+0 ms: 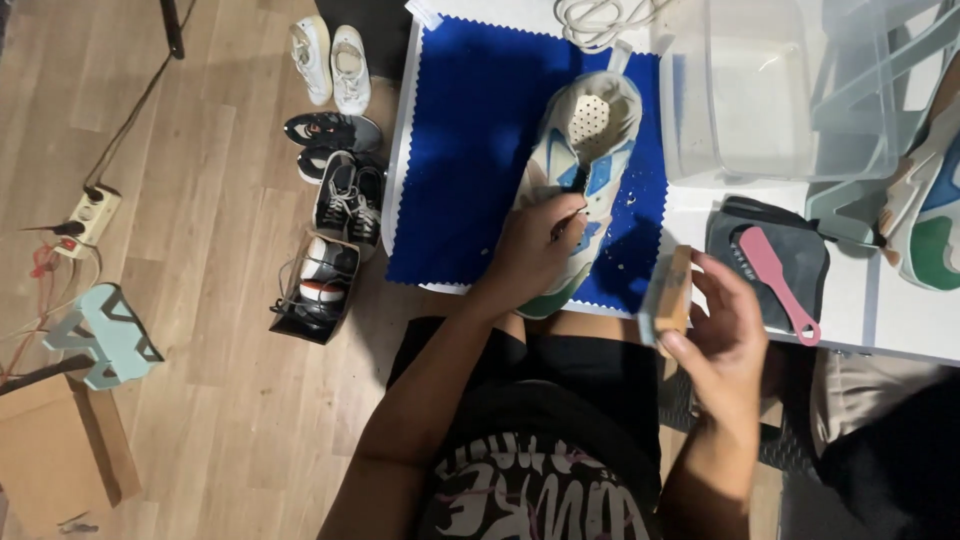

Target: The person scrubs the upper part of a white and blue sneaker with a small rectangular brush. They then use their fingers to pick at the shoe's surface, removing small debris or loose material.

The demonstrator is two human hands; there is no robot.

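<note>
A white and light-blue sneaker (590,140) lies on a blue cloth (470,150) spread over the white table (900,330). My left hand (530,250) reaches into the sneaker's opening and grips its heel end. My right hand (725,340) holds a wooden-backed brush (668,295) upright just off the table's front edge, to the right of the sneaker and apart from it. Small white flecks dot the cloth beside the shoe.
A clear plastic tub (760,90) stands at the back right. A pink brush (778,280) lies on a dark grey cloth (745,250). Another sneaker (930,210) sits at the far right, a white cord (600,20) at the back. Several shoes (335,170) line the wooden floor; a power strip (90,215) lies far left.
</note>
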